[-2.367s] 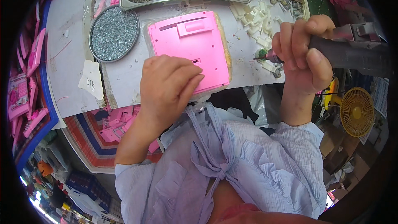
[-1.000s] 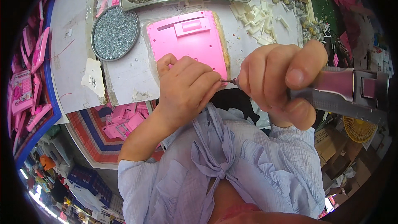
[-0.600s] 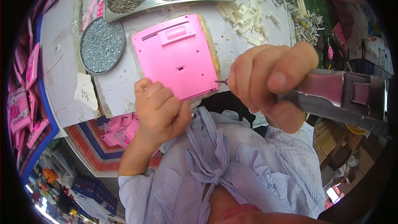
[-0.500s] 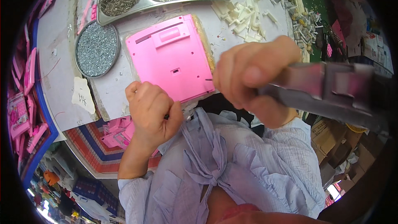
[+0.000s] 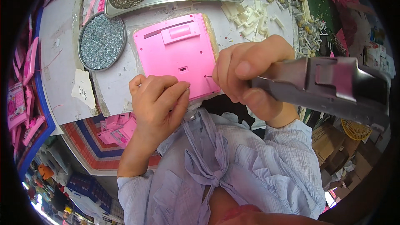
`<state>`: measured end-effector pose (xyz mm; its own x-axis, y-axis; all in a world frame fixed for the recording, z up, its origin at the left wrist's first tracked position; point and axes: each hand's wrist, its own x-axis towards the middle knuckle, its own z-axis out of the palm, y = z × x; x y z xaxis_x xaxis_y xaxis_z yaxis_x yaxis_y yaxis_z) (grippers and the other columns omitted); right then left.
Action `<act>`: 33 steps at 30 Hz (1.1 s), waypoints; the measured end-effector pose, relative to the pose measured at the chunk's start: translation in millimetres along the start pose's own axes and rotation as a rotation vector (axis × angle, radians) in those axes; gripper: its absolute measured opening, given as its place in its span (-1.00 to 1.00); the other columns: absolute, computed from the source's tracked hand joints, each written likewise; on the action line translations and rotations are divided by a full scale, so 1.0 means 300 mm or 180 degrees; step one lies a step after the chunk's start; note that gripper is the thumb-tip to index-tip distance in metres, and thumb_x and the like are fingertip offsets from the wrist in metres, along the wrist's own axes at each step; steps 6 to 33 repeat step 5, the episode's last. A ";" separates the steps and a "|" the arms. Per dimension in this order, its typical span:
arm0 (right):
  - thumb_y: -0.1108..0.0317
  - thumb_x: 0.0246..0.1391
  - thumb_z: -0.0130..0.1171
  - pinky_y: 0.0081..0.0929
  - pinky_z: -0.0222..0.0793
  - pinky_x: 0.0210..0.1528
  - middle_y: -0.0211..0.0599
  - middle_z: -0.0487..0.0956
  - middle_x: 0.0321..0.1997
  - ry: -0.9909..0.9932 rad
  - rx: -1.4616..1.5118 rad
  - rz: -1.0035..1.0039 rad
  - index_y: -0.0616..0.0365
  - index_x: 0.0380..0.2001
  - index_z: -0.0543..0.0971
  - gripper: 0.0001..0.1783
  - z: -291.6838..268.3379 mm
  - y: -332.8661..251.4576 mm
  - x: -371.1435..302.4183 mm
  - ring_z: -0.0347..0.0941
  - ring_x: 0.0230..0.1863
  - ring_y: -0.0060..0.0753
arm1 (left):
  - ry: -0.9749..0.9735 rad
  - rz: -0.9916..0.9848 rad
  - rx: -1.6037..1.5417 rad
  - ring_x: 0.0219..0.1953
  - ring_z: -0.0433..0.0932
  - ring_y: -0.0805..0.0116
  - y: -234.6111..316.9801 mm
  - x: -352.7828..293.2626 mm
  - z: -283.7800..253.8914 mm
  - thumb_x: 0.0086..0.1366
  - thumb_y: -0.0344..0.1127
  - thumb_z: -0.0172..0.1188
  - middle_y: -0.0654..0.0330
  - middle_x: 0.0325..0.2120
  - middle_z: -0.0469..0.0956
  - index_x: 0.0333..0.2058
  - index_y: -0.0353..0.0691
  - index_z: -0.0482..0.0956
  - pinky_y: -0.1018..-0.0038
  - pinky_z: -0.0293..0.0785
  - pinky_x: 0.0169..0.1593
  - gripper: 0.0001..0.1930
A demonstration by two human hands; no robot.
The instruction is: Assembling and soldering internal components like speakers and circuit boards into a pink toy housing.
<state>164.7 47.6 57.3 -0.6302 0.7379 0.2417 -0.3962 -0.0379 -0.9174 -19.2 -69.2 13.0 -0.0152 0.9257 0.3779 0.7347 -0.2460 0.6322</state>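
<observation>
A pink plastic case [image 5: 175, 60] lies back side up in front of me, with small round holes and a rectangular slot in it. My right hand [image 5: 252, 73] is wrapped round a dark power screwdriver [image 5: 323, 79]. Its thin bit points left, and the tip is at a hole near the case's right edge. My left hand [image 5: 160, 104] rests on the case's near left part. Its fingers are curled, thumb and forefinger close together; what they pinch, if anything, is too small to make out.
A round dish of small silvery screws [image 5: 102, 41] stands left of the case. Behind it is a metal tray [image 5: 166, 2] holding small metal parts. White plastic pieces [image 5: 250, 18] lie at the back right, beside grey parts [image 5: 308, 37]. Pink toy parts [image 5: 118, 131] fill a striped bin below.
The screwdriver's bit has come to a hole in the case, and the tool is less blurred. My left hand has moved slightly right and farther onto the case. The view has shifted slightly.
</observation>
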 end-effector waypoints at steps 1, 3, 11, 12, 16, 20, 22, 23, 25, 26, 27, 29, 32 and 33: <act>0.11 0.25 0.37 -0.54 0.29 -0.56 -0.51 0.39 -0.61 -0.0072 -0.0084 -0.0038 0.04 -0.06 0.44 -0.61 -0.008 0.012 0.003 0.33 -0.58 -0.55 | 0.0024 0.0020 -0.0025 -0.37 0.53 0.35 0.000 0.002 0.004 -0.02 -0.47 0.46 0.31 -0.38 0.58 -0.27 -0.10 0.68 0.32 0.18 -0.15 -0.72; 0.10 0.25 0.37 -0.53 0.29 -0.56 -0.52 0.39 -0.61 -0.0174 -0.0079 -0.0079 0.04 -0.05 0.44 -0.60 -0.015 0.021 0.006 0.32 -0.59 -0.55 | 0.0066 0.0040 -0.0120 -0.36 0.54 0.36 -0.004 0.002 0.012 -0.03 -0.45 0.47 0.31 -0.37 0.59 -0.27 -0.09 0.68 0.33 0.19 -0.14 -0.71; 0.09 0.26 0.36 -0.52 0.30 -0.56 -0.51 0.39 -0.62 -0.0215 0.0018 -0.0074 0.03 -0.04 0.44 -0.60 -0.016 0.025 0.008 0.32 -0.59 -0.54 | 0.0102 0.0041 -0.0261 -0.35 0.55 0.36 -0.010 0.000 0.020 -0.03 -0.44 0.48 0.31 -0.36 0.60 -0.26 -0.09 0.69 0.32 0.20 -0.13 -0.70; 0.09 0.26 0.36 -0.52 0.30 -0.56 -0.51 0.39 -0.62 -0.0215 0.0018 -0.0074 0.03 -0.04 0.44 -0.60 -0.016 0.025 0.008 0.32 -0.59 -0.54 | 0.0102 0.0041 -0.0261 -0.35 0.55 0.36 -0.010 0.000 0.020 -0.03 -0.44 0.48 0.31 -0.36 0.60 -0.26 -0.09 0.69 0.32 0.20 -0.13 -0.70; 0.09 0.26 0.36 -0.52 0.30 -0.56 -0.51 0.39 -0.62 -0.0215 0.0018 -0.0074 0.03 -0.04 0.44 -0.60 -0.016 0.025 0.008 0.32 -0.59 -0.54 | 0.0102 0.0041 -0.0261 -0.35 0.55 0.36 -0.010 0.000 0.020 -0.03 -0.44 0.48 0.31 -0.36 0.60 -0.26 -0.09 0.69 0.32 0.20 -0.13 -0.70; 0.09 0.26 0.36 -0.52 0.30 -0.56 -0.51 0.39 -0.62 -0.0215 0.0018 -0.0074 0.03 -0.04 0.44 -0.60 -0.016 0.025 0.008 0.32 -0.59 -0.54 | 0.0102 0.0041 -0.0261 -0.35 0.55 0.36 -0.010 0.000 0.020 -0.03 -0.44 0.48 0.31 -0.36 0.60 -0.26 -0.09 0.69 0.32 0.20 -0.13 -0.70; 0.09 0.26 0.36 -0.52 0.30 -0.56 -0.51 0.39 -0.62 -0.0215 0.0018 -0.0074 0.03 -0.04 0.44 -0.60 -0.016 0.025 0.008 0.32 -0.59 -0.54 | 0.0102 0.0041 -0.0261 -0.35 0.55 0.36 -0.010 0.000 0.020 -0.03 -0.44 0.48 0.31 -0.36 0.60 -0.26 -0.09 0.69 0.32 0.20 -0.13 -0.70; 0.09 0.26 0.36 -0.52 0.30 -0.56 -0.51 0.39 -0.62 -0.0215 0.0018 -0.0074 0.03 -0.04 0.44 -0.60 -0.016 0.025 0.008 0.32 -0.59 -0.54 | 0.0102 0.0041 -0.0261 -0.35 0.55 0.36 -0.010 0.000 0.020 -0.03 -0.44 0.48 0.31 -0.36 0.60 -0.26 -0.09 0.69 0.32 0.20 -0.13 -0.70; 0.09 0.26 0.36 -0.52 0.30 -0.56 -0.51 0.39 -0.62 -0.0215 0.0018 -0.0074 0.03 -0.04 0.44 -0.60 -0.016 0.025 0.008 0.32 -0.59 -0.54 | 0.0102 0.0041 -0.0261 -0.35 0.55 0.36 -0.010 0.000 0.020 -0.03 -0.44 0.48 0.31 -0.36 0.60 -0.26 -0.09 0.69 0.32 0.20 -0.13 -0.70; 0.09 0.26 0.36 -0.52 0.30 -0.56 -0.51 0.39 -0.62 -0.0215 0.0018 -0.0074 0.03 -0.04 0.44 -0.60 -0.016 0.025 0.008 0.32 -0.59 -0.54 | 0.0102 0.0041 -0.0261 -0.35 0.55 0.36 -0.010 0.000 0.020 -0.03 -0.44 0.48 0.31 -0.36 0.60 -0.26 -0.09 0.69 0.32 0.20 -0.13 -0.70; 0.09 0.26 0.36 -0.52 0.30 -0.56 -0.51 0.39 -0.62 -0.0215 0.0018 -0.0074 0.03 -0.04 0.44 -0.60 -0.016 0.025 0.008 0.32 -0.59 -0.54 | 0.0102 0.0041 -0.0261 -0.35 0.55 0.36 -0.010 0.000 0.020 -0.03 -0.44 0.48 0.31 -0.36 0.60 -0.26 -0.09 0.69 0.32 0.20 -0.13 -0.70; 0.09 0.26 0.36 -0.52 0.30 -0.56 -0.51 0.39 -0.62 -0.0215 0.0018 -0.0074 0.03 -0.04 0.44 -0.60 -0.016 0.025 0.008 0.32 -0.59 -0.54 | 0.0102 0.0041 -0.0261 -0.35 0.55 0.36 -0.010 0.000 0.020 -0.03 -0.44 0.48 0.31 -0.36 0.60 -0.26 -0.09 0.69 0.32 0.20 -0.13 -0.70; 0.09 0.26 0.36 -0.52 0.30 -0.56 -0.51 0.39 -0.62 -0.0215 0.0018 -0.0074 0.03 -0.04 0.44 -0.60 -0.016 0.025 0.008 0.32 -0.59 -0.54 | 0.0102 0.0041 -0.0261 -0.35 0.55 0.36 -0.010 0.000 0.020 -0.03 -0.44 0.48 0.31 -0.36 0.60 -0.26 -0.09 0.69 0.32 0.20 -0.13 -0.70; 0.09 0.26 0.36 -0.52 0.30 -0.56 -0.51 0.39 -0.62 -0.0215 0.0018 -0.0074 0.03 -0.04 0.44 -0.60 -0.016 0.025 0.008 0.32 -0.59 -0.54 | 0.0102 0.0041 -0.0261 -0.35 0.55 0.36 -0.010 0.000 0.020 -0.03 -0.44 0.48 0.31 -0.36 0.60 -0.26 -0.09 0.69 0.32 0.20 -0.13 -0.70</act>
